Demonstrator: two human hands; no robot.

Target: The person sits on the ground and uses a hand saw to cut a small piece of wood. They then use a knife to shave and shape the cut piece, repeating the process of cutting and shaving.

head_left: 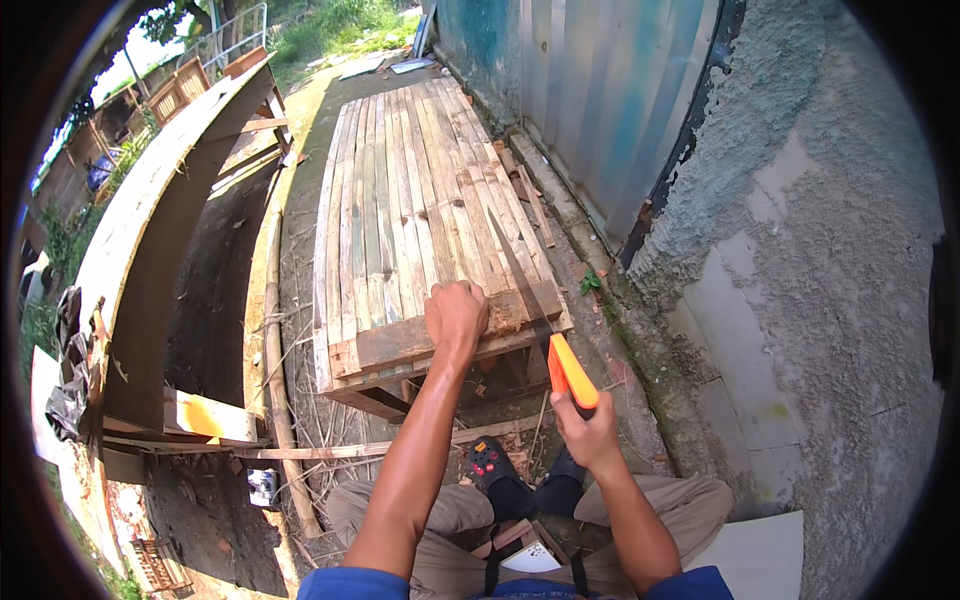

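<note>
Handsaw (572,370) set across a wooden plank (395,343), at the near end of a slatted table (385,185).
Head view: the right hand (588,430) wraps the saw's orange handle; the left hand (457,315) is curled closed over the plank. Rough wall (840,260) and corrugated metal sheet (620,100) flank the table's right, a long wooden structure (150,210) its left; a pole (273,350) lies between. A wooden strip (350,450) crosses before the person's dark shoes (497,462). Any lettering on the small container (263,487) is too small to read.
</note>
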